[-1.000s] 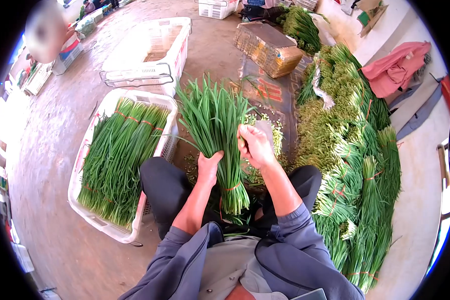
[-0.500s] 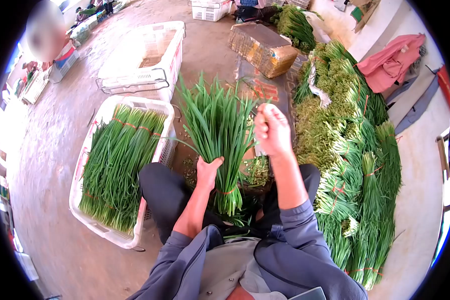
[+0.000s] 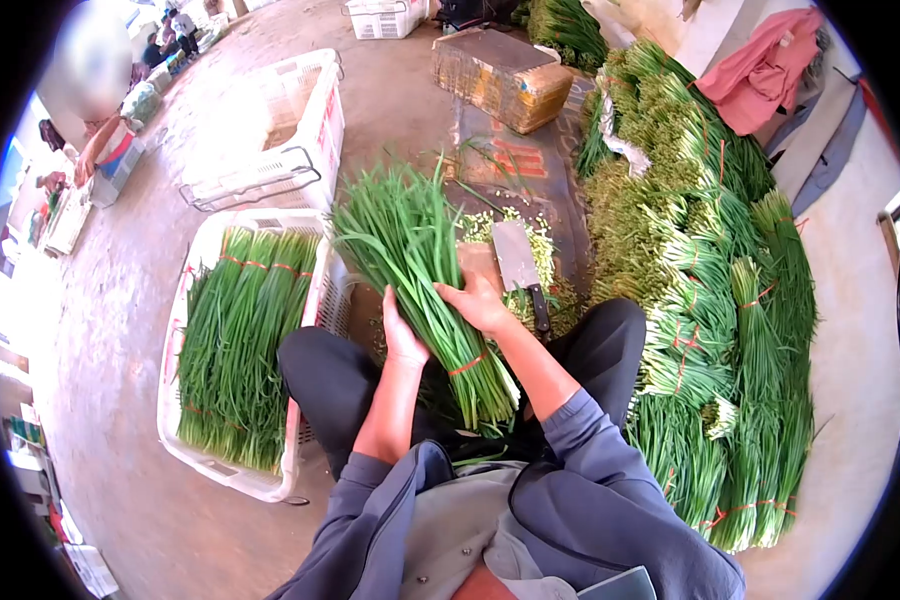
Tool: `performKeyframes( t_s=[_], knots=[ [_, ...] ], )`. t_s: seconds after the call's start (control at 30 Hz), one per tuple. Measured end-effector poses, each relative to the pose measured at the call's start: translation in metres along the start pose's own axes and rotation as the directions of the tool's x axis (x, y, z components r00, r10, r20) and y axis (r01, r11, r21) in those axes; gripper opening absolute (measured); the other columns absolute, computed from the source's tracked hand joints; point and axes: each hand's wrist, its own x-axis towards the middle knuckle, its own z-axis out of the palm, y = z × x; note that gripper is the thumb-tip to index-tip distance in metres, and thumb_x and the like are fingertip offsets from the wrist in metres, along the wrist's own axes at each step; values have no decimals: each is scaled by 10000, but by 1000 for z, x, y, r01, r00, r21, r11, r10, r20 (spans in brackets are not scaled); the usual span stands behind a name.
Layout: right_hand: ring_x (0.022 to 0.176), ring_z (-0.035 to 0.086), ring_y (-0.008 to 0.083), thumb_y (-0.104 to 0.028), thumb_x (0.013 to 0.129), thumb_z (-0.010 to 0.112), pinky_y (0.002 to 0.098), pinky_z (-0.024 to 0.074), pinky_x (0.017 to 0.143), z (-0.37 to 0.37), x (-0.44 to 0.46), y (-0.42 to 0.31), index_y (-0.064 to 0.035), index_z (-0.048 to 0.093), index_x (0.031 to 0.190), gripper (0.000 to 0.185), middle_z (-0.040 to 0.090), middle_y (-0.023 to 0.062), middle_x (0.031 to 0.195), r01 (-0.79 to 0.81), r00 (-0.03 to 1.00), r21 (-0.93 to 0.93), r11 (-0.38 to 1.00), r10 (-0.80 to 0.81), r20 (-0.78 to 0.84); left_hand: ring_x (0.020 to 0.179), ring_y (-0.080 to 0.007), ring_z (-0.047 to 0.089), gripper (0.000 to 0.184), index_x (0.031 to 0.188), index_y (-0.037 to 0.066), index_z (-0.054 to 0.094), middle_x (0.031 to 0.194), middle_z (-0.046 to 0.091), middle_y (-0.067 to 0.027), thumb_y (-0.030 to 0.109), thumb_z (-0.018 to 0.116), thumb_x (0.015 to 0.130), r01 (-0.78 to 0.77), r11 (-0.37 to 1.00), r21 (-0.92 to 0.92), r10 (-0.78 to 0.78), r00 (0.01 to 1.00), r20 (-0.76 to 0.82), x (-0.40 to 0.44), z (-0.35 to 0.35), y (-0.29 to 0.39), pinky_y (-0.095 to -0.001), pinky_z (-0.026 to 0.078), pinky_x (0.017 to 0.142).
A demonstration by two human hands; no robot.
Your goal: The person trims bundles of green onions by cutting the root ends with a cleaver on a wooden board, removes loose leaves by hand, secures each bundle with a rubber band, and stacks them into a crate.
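Observation:
A bundle of long green stalks point(image 3: 410, 240), tied near its cut ends with a red band, leans over my lap with its leafy tips up and to the left. My left hand point(image 3: 403, 332) grips its left side, and my right hand point(image 3: 480, 303) wraps round its right side above the band. Just beyond my right hand, a cleaver point(image 3: 515, 258) with a dark handle lies by a brown board among pale cut bits. To the left, a white crate point(image 3: 298, 440) holds several banded green bundles.
A second white crate point(image 3: 332, 125) stands behind the filled one. A taped box point(image 3: 505, 75) sits ahead. Green bundles point(image 3: 705, 270) are heaped along the right, below a pink jacket point(image 3: 760, 75). A person point(image 3: 183, 32) is at the far left.
My right hand has come down from the right and taken hold of the bundle. The bundle now tilts to the left. The cleaver is uncovered, and the view has shifted.

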Motion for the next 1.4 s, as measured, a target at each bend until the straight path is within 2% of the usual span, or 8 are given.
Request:
performKeyframes(
  t_s=[0.1,0.2,0.5,0.73,0.83,1.0,1.13,1.4],
  knots=[
    [1053,710,361,-308,898,732,432,526,961,6,-1,9,56,589,1298,560,730,251,1084,18,965,-101,995,-43,-258,1373,-327,477,916,1523,61,389,1482,505,-150,780,362,956,-119,993,18,117,990,77,-20,-2,6,-471,357,1182],
    [1002,713,380,-300,872,764,431,534,906,14,-1,10,54,613,1237,531,730,254,1054,86,965,-206,975,-133,-227,1349,-253,492,586,1507,69,401,1443,526,-100,296,620,1012,-266,764,588,274,959,77,-18,-3,-3,-450,398,1142],
    [1096,650,195,-87,921,746,353,523,981,2,1,47,6,515,1407,547,668,118,1253,-111,966,358,927,185,-180,1000,-252,706,300,1230,-24,611,1150,693,-121,74,626,947,-167,916,365,252,947,-198,-11,2,1,-410,593,874],
    [1122,648,228,-262,866,842,378,516,995,6,3,52,69,440,1440,775,628,208,1300,-204,973,155,967,218,-80,995,-233,705,268,1203,-12,637,1142,702,-108,68,624,948,-128,933,337,218,945,-245,-12,1,3,-388,583,868],
    [1002,679,298,-267,834,848,374,541,914,8,-4,11,69,439,1430,797,622,218,1245,-54,880,-537,842,-214,-424,976,-219,702,251,1194,-1,644,1130,705,-99,72,623,955,-153,924,350,240,946,-219,-11,-4,2,-375,577,856],
    [778,687,344,-143,882,748,415,559,702,11,13,-56,-89,723,1053,181,697,117,892,456,798,-546,703,-595,-100,942,-189,687,236,1188,9,652,1112,700,-76,68,622,961,-179,908,379,251,956,-150,-8,-11,-6,-359,561,834],
    [812,679,395,-138,899,664,469,557,719,21,46,-52,-61,717,949,106,704,147,915,283,928,-717,638,-371,36,947,-159,657,227,1171,7,660,1095,691,-51,62,638,951,-156,872,464,250,957,-149,-13,-8,-9,-345,522,853],
    [526,548,46,-137,978,682,234,446,475,-67,43,-94,-36,697,907,125,645,16,722,203,947,305,931,-108,-302,957,-165,654,192,1104,17,691,1065,703,-39,68,674,919,-166,859,484,267,952,-147,-16,-12,-5,-338,501,888]
  ],
)
